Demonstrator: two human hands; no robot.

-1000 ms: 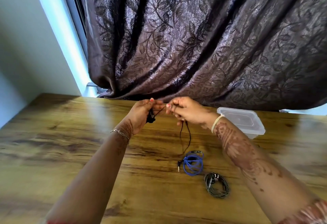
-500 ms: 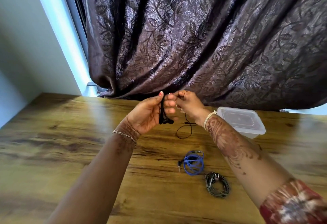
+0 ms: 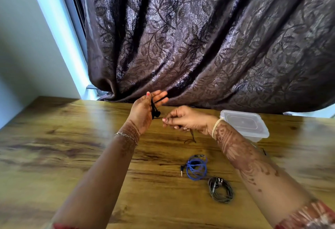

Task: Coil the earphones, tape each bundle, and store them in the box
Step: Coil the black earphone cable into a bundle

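Note:
My left hand is raised above the wooden table, fingers straight up, with black earphones wound around them and the buds hanging at the palm. My right hand pinches the black cord just right of the left palm; the loose end of the cord trails below it to the table. A coiled blue earphone bundle and a coiled grey one lie on the table near my right forearm. The clear plastic box, lid on, stands behind my right wrist.
A dark patterned curtain hangs down to the table's far edge. A window frame and pale wall are at the left. The table's left half shows bare wood.
My right hand has come down from the left fingertips to below the left palm, carrying the cord around. The loose tail on the table has grown shorter.

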